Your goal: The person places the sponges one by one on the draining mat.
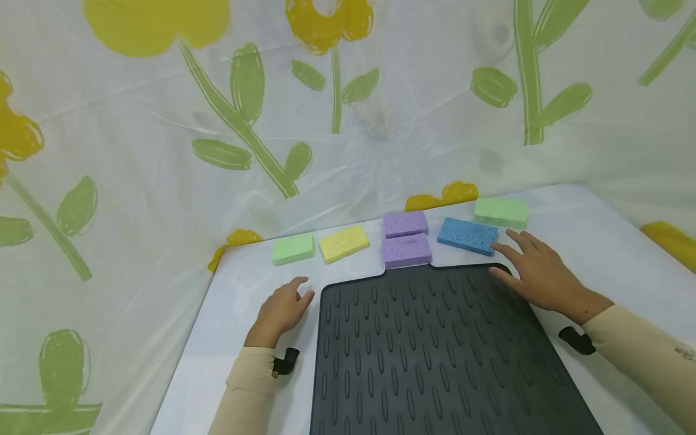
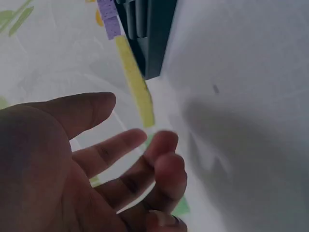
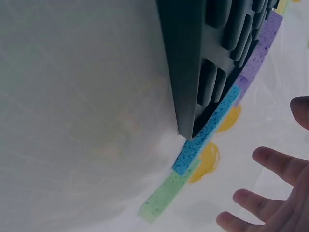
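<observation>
In the head view the left hand (image 1: 281, 310) hovers below a green sponge (image 1: 293, 248), left of the dark ribbed mat (image 1: 402, 350), its fingers loosely bent and holding nothing. The right hand (image 1: 544, 275) has spread fingers beside the blue sponge (image 1: 467, 235); whether a fingertip touches it I cannot tell. Behind that hand lies another green sponge (image 1: 501, 212). Between the hands are a yellow sponge (image 1: 344, 243) and two purple sponges (image 1: 406, 250), one behind the other. Both wrist views show empty palms, the left (image 2: 106, 169) and the right (image 3: 277, 193).
The white table (image 1: 217, 362) carries the mat, whose far edge meets the front purple sponge. A pale curtain (image 1: 163, 151) with flower prints hangs behind the row of sponges and along the left side.
</observation>
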The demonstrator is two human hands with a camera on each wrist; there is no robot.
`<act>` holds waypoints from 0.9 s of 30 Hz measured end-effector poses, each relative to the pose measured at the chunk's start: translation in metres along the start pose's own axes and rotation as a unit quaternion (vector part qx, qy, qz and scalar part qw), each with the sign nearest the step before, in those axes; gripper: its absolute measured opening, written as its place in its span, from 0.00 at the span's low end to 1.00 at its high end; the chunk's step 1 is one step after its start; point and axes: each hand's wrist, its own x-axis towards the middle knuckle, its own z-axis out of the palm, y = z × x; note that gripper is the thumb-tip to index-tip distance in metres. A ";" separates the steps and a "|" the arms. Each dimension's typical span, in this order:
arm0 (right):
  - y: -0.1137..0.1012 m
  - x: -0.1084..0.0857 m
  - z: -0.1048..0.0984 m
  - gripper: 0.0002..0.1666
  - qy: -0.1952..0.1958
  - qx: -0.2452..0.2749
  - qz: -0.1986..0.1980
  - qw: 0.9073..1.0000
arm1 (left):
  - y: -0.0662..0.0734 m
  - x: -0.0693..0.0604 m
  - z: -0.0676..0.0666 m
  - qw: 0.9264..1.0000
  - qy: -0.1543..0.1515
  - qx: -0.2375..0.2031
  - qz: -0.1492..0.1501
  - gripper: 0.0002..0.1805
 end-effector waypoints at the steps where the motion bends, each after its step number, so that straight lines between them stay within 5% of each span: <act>1: -0.001 0.001 0.001 0.35 -0.005 0.002 0.001 1.000 | -0.003 0.001 0.001 1.000 -0.013 -0.021 -0.001 0.26; 6: -0.001 0.010 0.003 0.36 -0.049 0.014 0.007 0.999 | -0.015 0.004 0.007 0.990 -0.063 -0.116 0.041 0.26; 11: 0.000 0.025 0.005 0.37 -0.095 0.033 0.014 0.995 | -0.023 0.005 0.014 0.981 -0.079 -0.165 0.062 0.30; 27: 0.011 0.062 0.015 0.40 -0.176 0.033 0.036 0.983 | -0.018 0.005 0.022 0.984 -0.060 -0.160 0.058 0.26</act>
